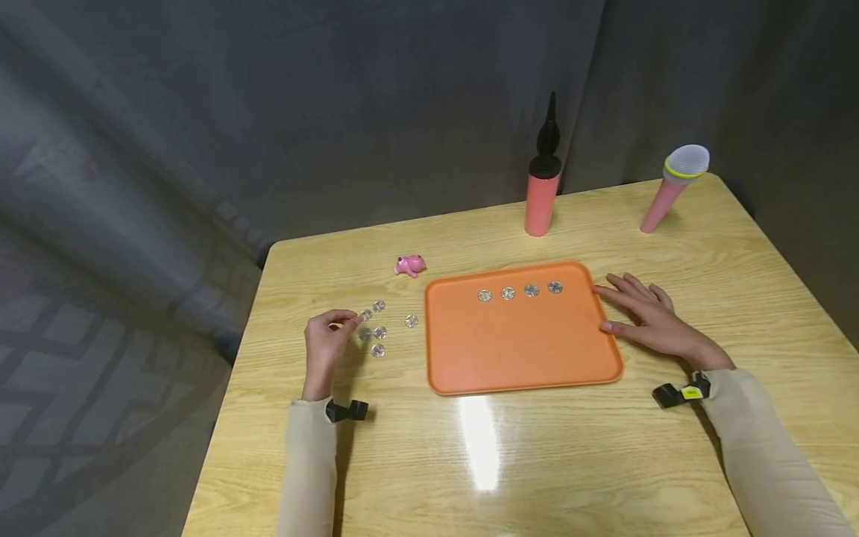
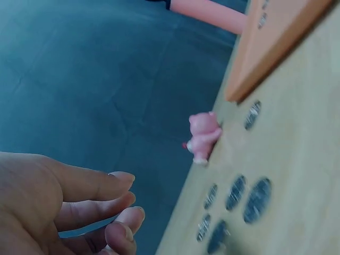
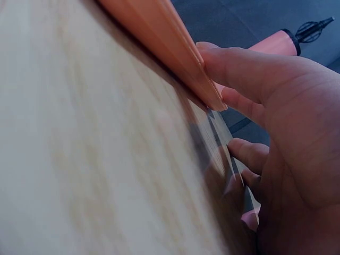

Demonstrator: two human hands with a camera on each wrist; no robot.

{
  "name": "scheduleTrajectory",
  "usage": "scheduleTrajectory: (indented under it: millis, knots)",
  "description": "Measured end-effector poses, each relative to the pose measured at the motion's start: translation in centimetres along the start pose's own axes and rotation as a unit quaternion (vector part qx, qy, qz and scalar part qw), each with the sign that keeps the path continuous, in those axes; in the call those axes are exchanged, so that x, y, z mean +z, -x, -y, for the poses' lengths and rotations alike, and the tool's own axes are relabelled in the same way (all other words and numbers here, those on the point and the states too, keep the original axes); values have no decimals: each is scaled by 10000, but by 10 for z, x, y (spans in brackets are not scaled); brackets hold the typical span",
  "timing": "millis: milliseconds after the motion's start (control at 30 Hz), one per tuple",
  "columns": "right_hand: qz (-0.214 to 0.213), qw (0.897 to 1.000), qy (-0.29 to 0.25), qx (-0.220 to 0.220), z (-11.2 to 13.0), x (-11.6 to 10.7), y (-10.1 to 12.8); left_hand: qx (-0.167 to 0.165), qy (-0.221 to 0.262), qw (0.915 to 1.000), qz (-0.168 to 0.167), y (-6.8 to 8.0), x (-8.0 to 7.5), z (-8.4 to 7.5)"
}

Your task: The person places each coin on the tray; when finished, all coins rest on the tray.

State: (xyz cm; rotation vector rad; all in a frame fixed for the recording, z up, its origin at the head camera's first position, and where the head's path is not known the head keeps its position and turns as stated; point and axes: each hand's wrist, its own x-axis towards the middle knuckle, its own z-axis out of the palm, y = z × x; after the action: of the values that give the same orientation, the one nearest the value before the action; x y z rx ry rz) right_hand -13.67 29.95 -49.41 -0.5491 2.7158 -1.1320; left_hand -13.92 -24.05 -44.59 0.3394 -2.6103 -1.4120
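Coins, orange tray and two hands on a wooden counter

Left hand [image 1: 326,344]: raised just above the counter [image 1: 537,447], fingers [image 1: 349,317] together, pinching one coin [image 1: 365,315] at the edge of the loose group; five more loose coins [image 1: 379,333] lie flat on the counter left of the tray, one of them [image 1: 411,321] apart and nearest the tray. Right hand [image 1: 647,322]: flat on the counter, fingers [image 1: 620,287] straight and spread, thumb against the right rim of the orange tray [image 1: 517,350]. Tray: four coins [image 1: 520,291] in a row along its far side, well apart from both hands. Also present: small pink toy pig [image 1: 410,265] beyond the loose coins; pink hand pump [image 1: 543,190], upright, far edge; pink toy microphone [image 1: 673,186], leaning, far right corner
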Motion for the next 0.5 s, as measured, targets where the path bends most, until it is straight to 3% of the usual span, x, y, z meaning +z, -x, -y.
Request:
scheduleTrajectory:
  millis: [133, 500]
  knots:
    - [19, 10000, 10, -17, 1, 0, 1, -224, 18, 9997, 83, 6, -2, 14]
    - [-46, 10000, -8, 17, -2, 2, -1, -249, -90, 9991, 323, 6, 1, 36]
